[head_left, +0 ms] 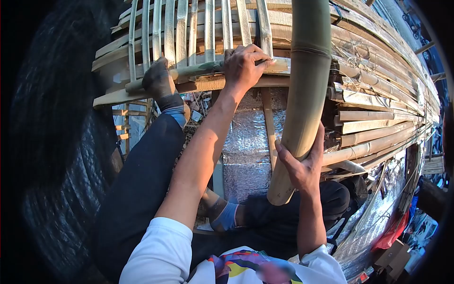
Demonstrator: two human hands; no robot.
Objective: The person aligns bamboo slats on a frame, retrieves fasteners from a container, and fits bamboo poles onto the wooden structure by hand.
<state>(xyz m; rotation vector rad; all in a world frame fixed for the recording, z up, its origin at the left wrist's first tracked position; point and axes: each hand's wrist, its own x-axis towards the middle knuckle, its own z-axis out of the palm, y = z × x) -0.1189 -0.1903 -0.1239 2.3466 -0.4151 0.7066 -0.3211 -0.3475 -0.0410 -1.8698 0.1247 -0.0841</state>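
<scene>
- While R hand (pixel 306 174) holds thick bamboo pole (pixel 306 94) nr lower end, thumb & fingers spread on opp. sides, pole runs from top ctr-R to just below mid-frame.
- L hand (pixel 243 66), upper ctr: fingers curled at thin cross pole (pixel 201 69); can't tell if gripping.
- Foot (pixel 158 80) on same cross pole, upper L.
- Slats (pixel 182 31) side by side, top L.

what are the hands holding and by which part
The right hand holds a thick bamboo pole near the end closest to the body. The left hand is on a crossbar; its grip is unclear.
</scene>
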